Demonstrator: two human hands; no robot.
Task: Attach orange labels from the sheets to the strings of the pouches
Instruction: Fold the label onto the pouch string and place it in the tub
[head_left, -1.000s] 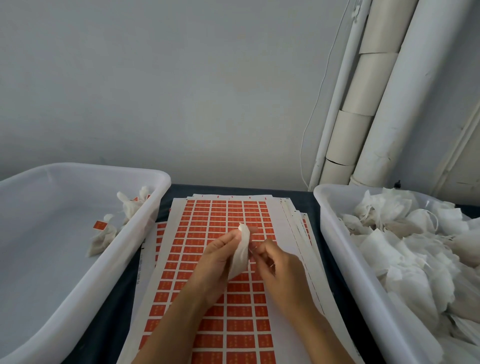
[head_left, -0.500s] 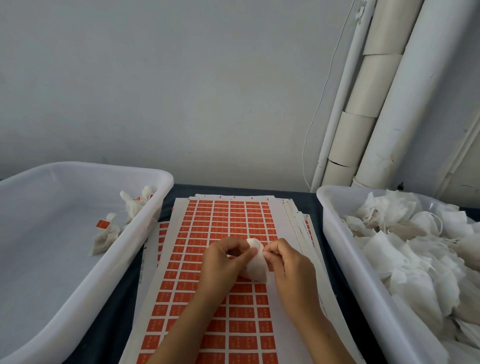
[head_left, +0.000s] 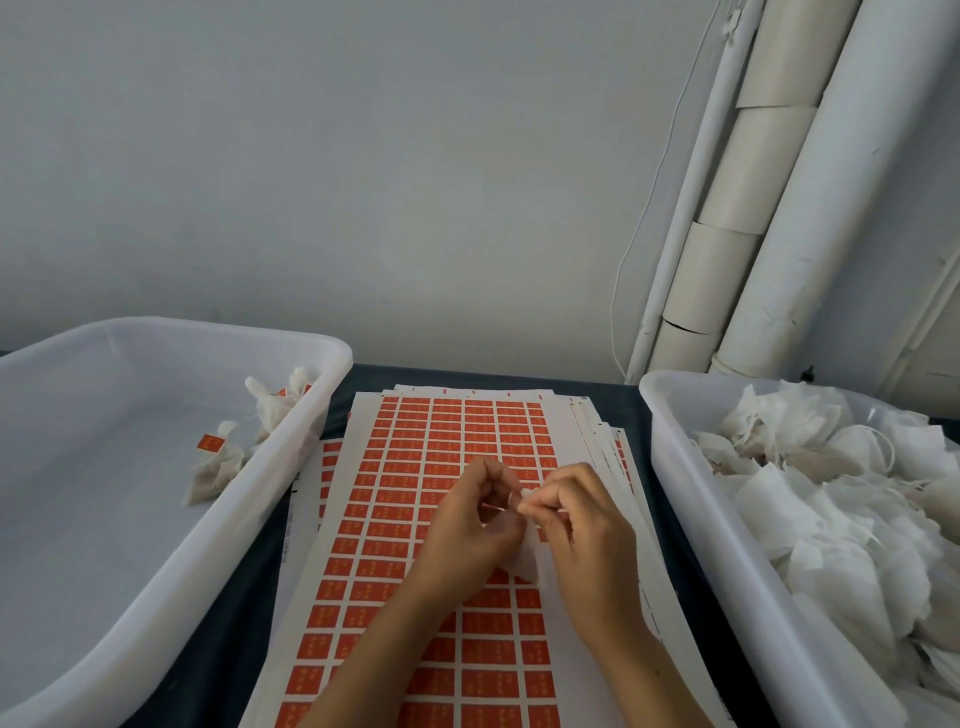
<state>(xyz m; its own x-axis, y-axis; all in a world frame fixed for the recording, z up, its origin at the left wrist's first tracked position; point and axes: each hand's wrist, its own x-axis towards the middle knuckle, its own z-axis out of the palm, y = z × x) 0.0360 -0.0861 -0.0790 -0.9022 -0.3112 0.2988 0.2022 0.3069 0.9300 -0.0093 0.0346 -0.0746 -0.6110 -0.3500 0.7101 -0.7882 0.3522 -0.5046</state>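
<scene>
Both hands meet over the label sheets (head_left: 447, 467) on the dark table (head_left: 228, 623): left hand (head_left: 467, 525) and right hand (head_left: 582, 525) pinch one white pouch (head_left: 530, 558). White bins (head_left: 322, 415) flank them; grey wall (head_left: 363, 182) behind.

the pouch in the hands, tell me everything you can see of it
The pouch is small, white and looks like thin, soft, crumpled fabric or paper. Only part shows: its body hangs between the two hands above the top sheet of orange labels, and its top is hidden in the fingers. The left hand and right hand both pinch at its upper end, fingertips meeting there. A sliver of orange shows at the left fingers, but I cannot tell whether a label is stuck on yet. Its string is not distinguishable.
</scene>
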